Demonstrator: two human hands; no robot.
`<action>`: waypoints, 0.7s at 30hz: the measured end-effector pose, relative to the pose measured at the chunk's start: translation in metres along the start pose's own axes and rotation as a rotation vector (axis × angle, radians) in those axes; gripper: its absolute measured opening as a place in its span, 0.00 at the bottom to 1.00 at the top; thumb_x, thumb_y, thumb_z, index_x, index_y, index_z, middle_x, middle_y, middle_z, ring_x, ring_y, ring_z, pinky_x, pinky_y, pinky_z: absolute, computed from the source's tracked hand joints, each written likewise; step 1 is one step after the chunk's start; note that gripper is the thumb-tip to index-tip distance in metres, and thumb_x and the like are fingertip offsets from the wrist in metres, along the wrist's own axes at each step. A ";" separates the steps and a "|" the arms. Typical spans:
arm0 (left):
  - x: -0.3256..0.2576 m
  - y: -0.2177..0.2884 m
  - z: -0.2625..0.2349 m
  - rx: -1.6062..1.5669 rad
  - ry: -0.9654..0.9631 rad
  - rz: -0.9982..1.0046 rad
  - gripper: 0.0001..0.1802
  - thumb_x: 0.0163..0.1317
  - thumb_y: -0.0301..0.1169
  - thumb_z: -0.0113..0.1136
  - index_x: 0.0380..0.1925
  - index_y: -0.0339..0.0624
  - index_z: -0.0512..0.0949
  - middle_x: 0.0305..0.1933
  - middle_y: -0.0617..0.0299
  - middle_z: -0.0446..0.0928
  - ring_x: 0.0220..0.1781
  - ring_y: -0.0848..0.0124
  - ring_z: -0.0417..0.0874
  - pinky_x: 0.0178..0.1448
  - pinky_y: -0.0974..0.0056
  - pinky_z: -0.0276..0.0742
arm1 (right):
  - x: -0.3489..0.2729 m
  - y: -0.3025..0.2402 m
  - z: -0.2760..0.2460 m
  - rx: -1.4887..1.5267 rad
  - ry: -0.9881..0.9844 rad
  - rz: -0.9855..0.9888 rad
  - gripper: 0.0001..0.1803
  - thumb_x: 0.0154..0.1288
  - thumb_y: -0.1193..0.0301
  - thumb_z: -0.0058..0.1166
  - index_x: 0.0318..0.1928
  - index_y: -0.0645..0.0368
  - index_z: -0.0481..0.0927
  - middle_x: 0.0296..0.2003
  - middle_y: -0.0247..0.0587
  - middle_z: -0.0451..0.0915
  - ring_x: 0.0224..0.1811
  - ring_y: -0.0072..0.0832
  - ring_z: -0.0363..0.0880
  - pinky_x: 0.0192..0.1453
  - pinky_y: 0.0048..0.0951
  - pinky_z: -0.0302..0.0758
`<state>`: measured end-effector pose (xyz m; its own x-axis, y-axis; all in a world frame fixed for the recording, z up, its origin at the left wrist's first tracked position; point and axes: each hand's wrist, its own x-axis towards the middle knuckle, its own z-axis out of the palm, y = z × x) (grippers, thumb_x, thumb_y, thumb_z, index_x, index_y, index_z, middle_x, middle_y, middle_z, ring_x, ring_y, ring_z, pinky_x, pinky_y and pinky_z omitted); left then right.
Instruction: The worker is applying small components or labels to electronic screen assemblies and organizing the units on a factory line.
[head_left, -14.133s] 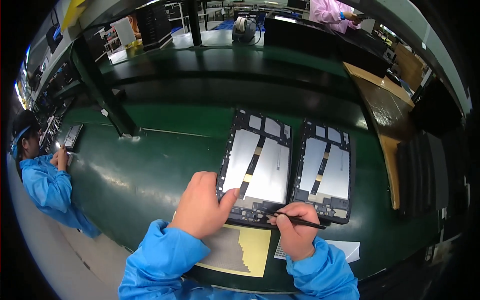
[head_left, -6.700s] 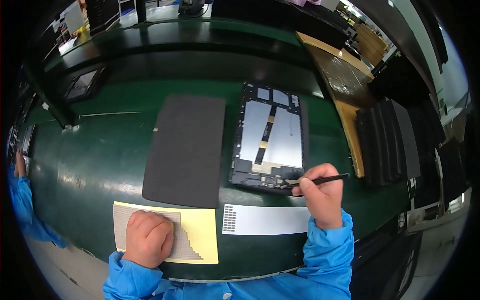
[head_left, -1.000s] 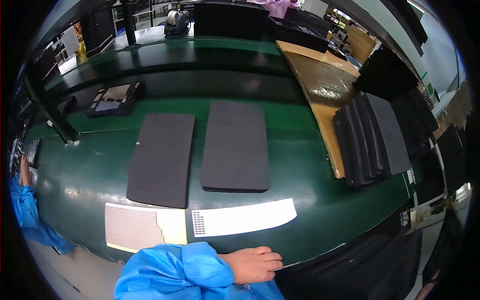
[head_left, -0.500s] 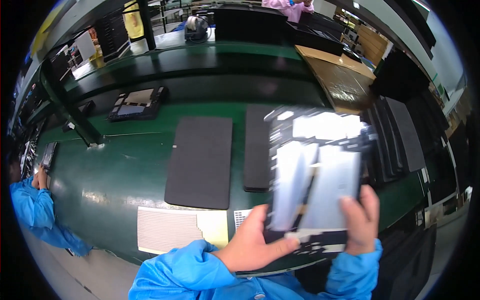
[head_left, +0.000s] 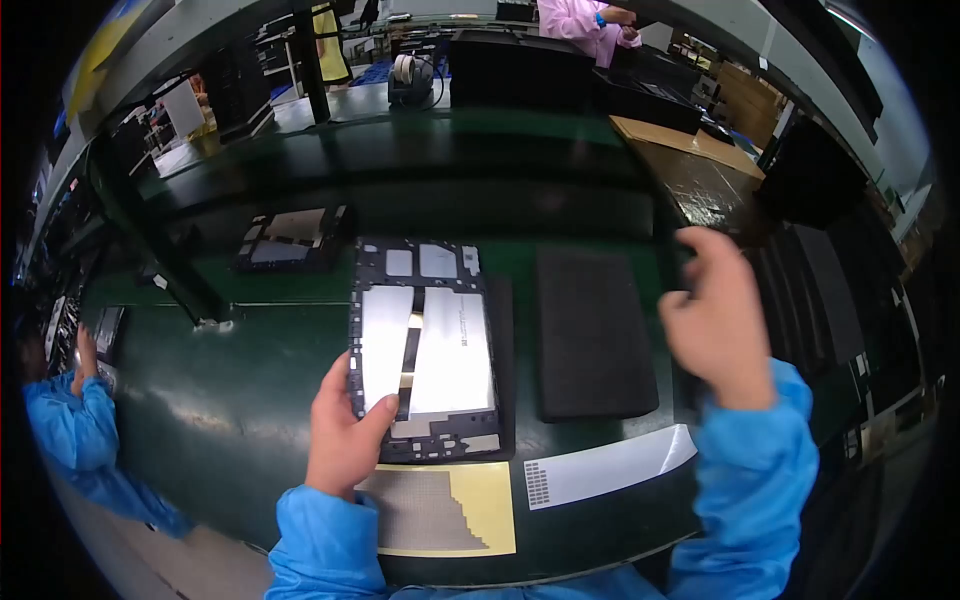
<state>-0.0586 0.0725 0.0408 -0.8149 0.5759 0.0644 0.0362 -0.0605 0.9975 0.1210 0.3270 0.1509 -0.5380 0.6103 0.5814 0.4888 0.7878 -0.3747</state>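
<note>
Green belt (head_left: 250, 360), black pads (head_left: 595, 330), sheets (head_left: 610, 465)

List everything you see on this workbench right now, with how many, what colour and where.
Opened tablet chassis with silver plates: one, black and silver, centre, on a dark foam pad, left hand on its lower left edge.
Dark grey rectangular foam pad: one bare, right of the chassis; another under the chassis.
Second opened tablet chassis: one, black, far left on the belt.
Yellow sheet with grey stepped label area: one, near edge.
White label strip: one, near edge, right of the yellow sheet.
Stacked black trays: several, far right.
Green work surface: one, under everything.
Person in blue sleeve: one, left edge.
Person in pink coat: one, top.
Left hand: on the chassis.
Right hand: raised, holding nothing.
</note>
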 end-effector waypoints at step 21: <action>0.011 -0.055 -0.001 0.715 0.054 0.259 0.31 0.52 0.28 0.64 0.55 0.28 0.64 0.56 0.41 0.65 0.59 0.50 0.66 0.64 0.56 0.62 | -0.159 0.016 0.012 0.857 -0.547 0.097 0.06 0.67 0.76 0.49 0.39 0.67 0.75 0.34 0.46 0.75 0.35 0.31 0.76 0.43 0.29 0.74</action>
<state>-0.0695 0.0815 -0.0137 -0.7560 0.5731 0.3162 0.5809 0.3648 0.7277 0.2061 0.2442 0.0439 -0.8670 0.4598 0.1920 0.0066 0.3959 -0.9183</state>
